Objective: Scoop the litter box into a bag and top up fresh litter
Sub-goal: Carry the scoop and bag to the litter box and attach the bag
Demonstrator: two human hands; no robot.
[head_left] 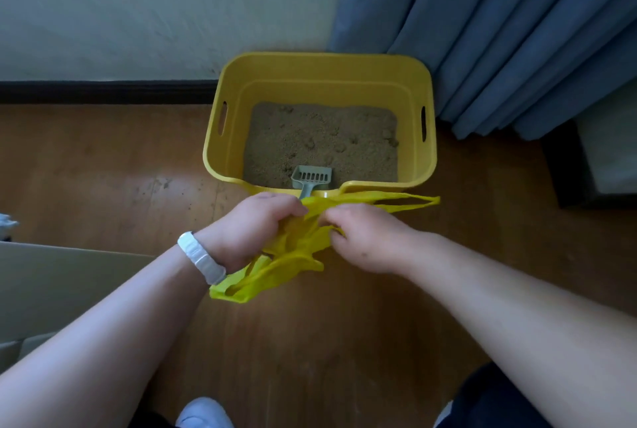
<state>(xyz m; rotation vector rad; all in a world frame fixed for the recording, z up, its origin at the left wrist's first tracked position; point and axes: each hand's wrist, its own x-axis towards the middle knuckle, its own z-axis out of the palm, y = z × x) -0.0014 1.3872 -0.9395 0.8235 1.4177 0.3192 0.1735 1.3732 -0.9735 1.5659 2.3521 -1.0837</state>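
A yellow plastic litter box (320, 71) stands on the wooden floor against the wall. It holds brown litter (320, 141) with several clumps on its surface. A grey slotted scoop (311, 178) lies in the litter at the near edge, its handle towards me. Just in front of the box, my left hand (255, 227) and my right hand (365, 238) both grip a crumpled yellow plastic bag (293, 252). One bag handle (406, 202) stretches out to the right; the other end hangs below my left wrist.
A blue curtain (517, 31) hangs at the right, touching the box's far right corner. A dark piece of furniture (568, 165) stands at the right edge. A pale cardboard box (51, 283) sits at the left. My white shoe (203, 414) is at the bottom.
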